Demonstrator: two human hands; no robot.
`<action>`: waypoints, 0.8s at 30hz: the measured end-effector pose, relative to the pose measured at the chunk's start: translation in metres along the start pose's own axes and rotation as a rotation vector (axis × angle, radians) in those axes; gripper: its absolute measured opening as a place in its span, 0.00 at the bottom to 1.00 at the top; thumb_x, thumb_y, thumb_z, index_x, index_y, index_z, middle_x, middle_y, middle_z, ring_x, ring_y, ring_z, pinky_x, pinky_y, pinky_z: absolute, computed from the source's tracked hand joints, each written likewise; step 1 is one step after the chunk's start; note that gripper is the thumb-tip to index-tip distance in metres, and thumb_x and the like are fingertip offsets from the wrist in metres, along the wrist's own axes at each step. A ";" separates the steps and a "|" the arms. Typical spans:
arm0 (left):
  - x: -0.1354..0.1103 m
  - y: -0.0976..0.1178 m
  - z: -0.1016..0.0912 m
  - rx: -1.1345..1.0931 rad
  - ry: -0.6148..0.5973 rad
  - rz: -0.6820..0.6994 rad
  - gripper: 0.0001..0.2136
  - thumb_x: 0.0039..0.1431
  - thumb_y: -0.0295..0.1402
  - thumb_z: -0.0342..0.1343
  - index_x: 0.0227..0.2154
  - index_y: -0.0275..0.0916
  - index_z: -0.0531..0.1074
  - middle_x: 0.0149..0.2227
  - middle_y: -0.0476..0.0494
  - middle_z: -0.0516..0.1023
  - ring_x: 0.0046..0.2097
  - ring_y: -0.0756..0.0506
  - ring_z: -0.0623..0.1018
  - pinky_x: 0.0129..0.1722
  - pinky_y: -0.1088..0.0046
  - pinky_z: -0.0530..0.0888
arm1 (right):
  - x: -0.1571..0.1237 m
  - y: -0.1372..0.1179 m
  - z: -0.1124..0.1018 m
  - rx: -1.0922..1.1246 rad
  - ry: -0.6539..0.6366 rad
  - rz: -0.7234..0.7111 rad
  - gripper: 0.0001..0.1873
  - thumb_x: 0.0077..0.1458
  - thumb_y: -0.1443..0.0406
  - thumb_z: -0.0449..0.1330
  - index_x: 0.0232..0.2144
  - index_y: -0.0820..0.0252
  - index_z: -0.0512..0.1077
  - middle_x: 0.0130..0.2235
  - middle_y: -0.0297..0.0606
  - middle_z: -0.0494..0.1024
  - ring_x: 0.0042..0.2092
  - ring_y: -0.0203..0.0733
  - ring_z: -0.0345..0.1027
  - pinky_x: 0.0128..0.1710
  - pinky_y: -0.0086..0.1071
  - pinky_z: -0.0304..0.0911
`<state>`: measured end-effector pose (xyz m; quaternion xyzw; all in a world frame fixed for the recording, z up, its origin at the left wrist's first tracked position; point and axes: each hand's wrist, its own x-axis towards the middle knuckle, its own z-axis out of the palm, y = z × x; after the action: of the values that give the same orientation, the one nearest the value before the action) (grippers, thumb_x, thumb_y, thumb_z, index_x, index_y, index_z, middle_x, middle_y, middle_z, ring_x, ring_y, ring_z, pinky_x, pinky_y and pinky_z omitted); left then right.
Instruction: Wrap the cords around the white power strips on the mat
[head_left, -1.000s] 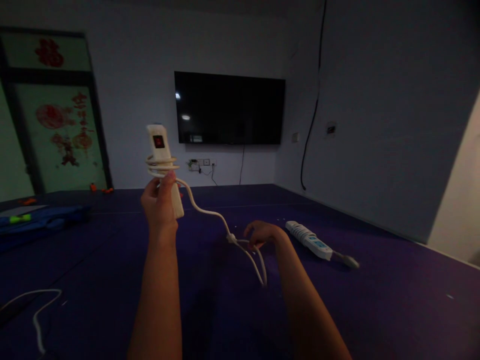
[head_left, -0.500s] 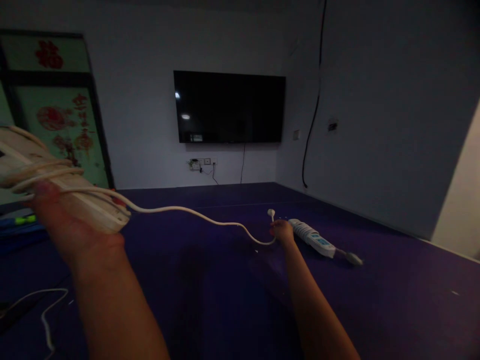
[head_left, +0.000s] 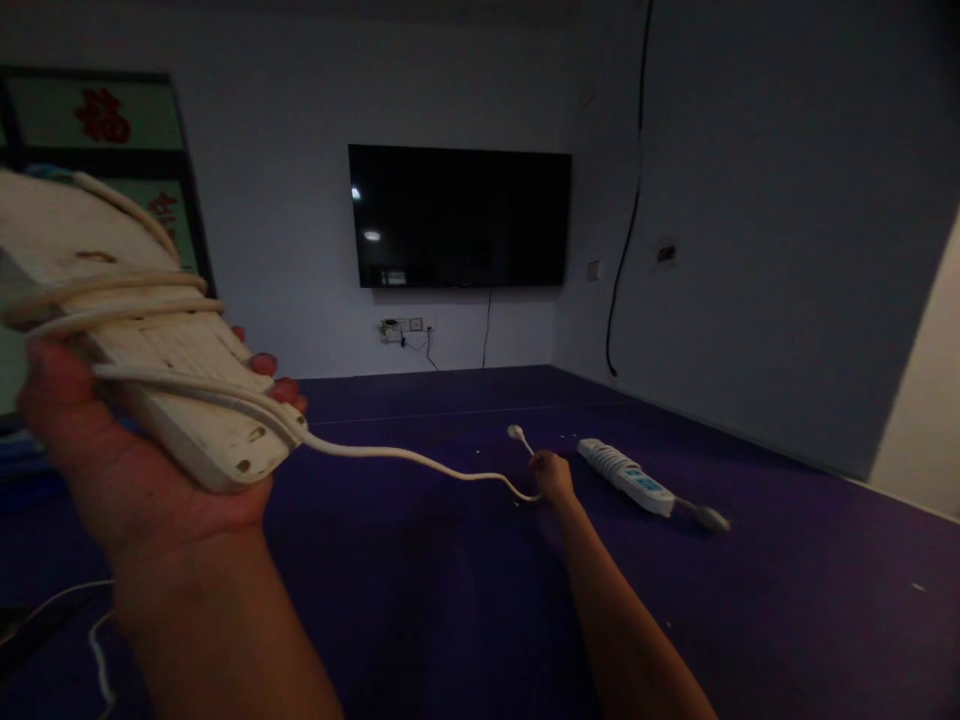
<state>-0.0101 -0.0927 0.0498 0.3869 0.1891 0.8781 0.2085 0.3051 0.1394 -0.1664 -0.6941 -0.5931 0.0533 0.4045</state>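
Note:
In my left hand (head_left: 172, 480) is a worn white power strip (head_left: 187, 400), raised close to me at the left and tilted, its back with screw holes facing me. Several turns of its own white cord (head_left: 405, 455) wrap around it, and the rest runs loosely across to the right. My right hand (head_left: 553, 476) is closed around that cord near its end, with the plug (head_left: 515, 432) sticking out beyond the fingers. Just right of this hand, a second white power strip (head_left: 626, 477) with blue sockets lies on the purple surface, its cord coiled round it.
The broad purple surface (head_left: 465, 590) reaches to the walls. A loose white cable (head_left: 101, 660) lies at the lower left. On the far wall hangs a television (head_left: 461, 217) above wall sockets (head_left: 409, 325). A black cable (head_left: 626, 250) dangles at the right corner.
My left hand has turned the power strip and brought it a little to the right, showing more of its back. My right hand has shifted slightly left with the cord and plug.

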 end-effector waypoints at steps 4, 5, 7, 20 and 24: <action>-0.007 -0.006 0.017 -0.020 -0.131 -0.018 0.23 0.46 0.52 0.51 0.37 0.40 0.72 0.32 0.48 0.70 0.25 0.49 0.72 0.15 0.73 0.70 | 0.000 0.003 0.001 -0.043 -0.027 -0.003 0.14 0.44 0.79 0.53 0.26 0.63 0.75 0.33 0.44 0.79 0.38 0.41 0.73 0.34 0.24 0.59; -0.008 -0.008 0.020 -0.019 -0.118 -0.035 0.24 0.43 0.52 0.53 0.38 0.39 0.72 0.32 0.48 0.70 0.24 0.48 0.72 0.15 0.72 0.70 | 0.000 0.004 0.001 -0.050 -0.033 -0.002 0.14 0.44 0.79 0.53 0.26 0.63 0.76 0.32 0.44 0.79 0.38 0.42 0.73 0.34 0.24 0.59; -0.009 -0.014 0.025 -0.021 -0.113 -0.080 0.26 0.39 0.51 0.57 0.38 0.37 0.72 0.30 0.48 0.71 0.24 0.48 0.73 0.15 0.72 0.70 | -0.003 0.005 0.000 -0.059 -0.037 0.001 0.13 0.44 0.79 0.54 0.25 0.63 0.76 0.32 0.45 0.80 0.37 0.42 0.73 0.33 0.24 0.59; -0.019 -0.063 0.046 0.245 -0.343 -0.221 0.16 0.41 0.46 0.61 0.26 0.38 0.72 0.20 0.49 0.70 0.19 0.52 0.67 0.17 0.76 0.60 | 0.006 -0.076 -0.077 0.116 0.133 -0.145 0.16 0.57 0.66 0.50 0.41 0.62 0.76 0.42 0.45 0.79 0.44 0.42 0.73 0.41 0.28 0.63; -0.026 -0.074 0.055 0.312 -0.378 -0.178 0.15 0.41 0.44 0.63 0.29 0.38 0.74 0.21 0.50 0.71 0.21 0.52 0.67 0.19 0.75 0.60 | -0.018 -0.137 -0.119 0.577 0.001 -0.534 0.27 0.61 0.52 0.44 0.37 0.64 0.75 0.35 0.45 0.80 0.38 0.43 0.74 0.38 0.32 0.65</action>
<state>0.0634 -0.0344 0.0323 0.5535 0.3132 0.7286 0.2543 0.2592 0.0597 -0.0087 -0.3732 -0.7131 0.1103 0.5831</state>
